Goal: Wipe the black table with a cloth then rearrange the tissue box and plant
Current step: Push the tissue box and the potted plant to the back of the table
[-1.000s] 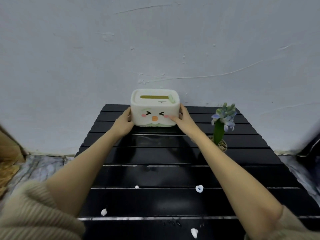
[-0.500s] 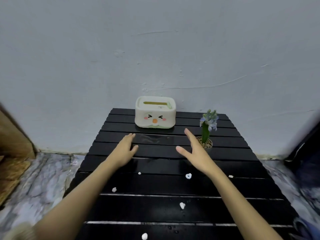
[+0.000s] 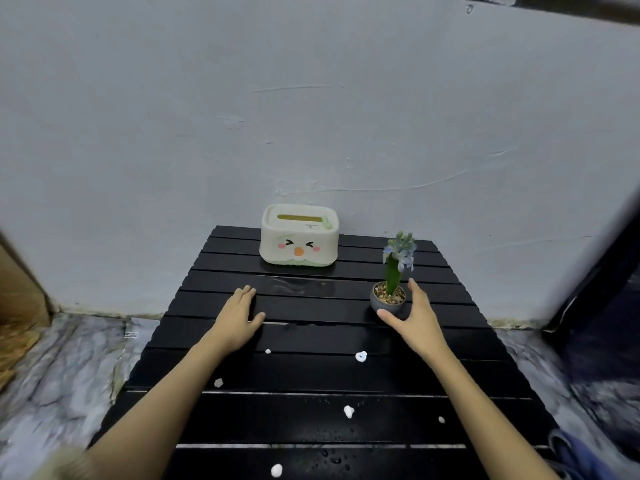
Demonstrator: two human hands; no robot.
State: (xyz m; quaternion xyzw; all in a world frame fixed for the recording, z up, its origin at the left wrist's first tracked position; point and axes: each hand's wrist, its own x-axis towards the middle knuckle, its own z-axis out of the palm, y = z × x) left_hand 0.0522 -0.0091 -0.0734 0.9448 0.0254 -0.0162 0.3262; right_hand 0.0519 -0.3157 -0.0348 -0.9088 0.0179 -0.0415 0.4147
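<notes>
1. Scanning left to right: our left hand (image 3: 239,315) had dropped back from the tissue box and lay flat and released on the black table (image 3: 311,379), holding nothing.
2. Tissue box (image 3: 298,237) sat at the back centre of the table near the wall; half a second before we'd already let go of it, so we judged its placement done.
3. Plant (image 3: 391,282) stood upright, right of the box and nearer us.
4. Our right hand (image 3: 415,320) had moved onto the pot, thumb and fingers spread around it, not yet closed. Plant move looked next.
5. White crumbs (image 3: 361,356) and droplets remained, so wiping looked incomplete.
</notes>
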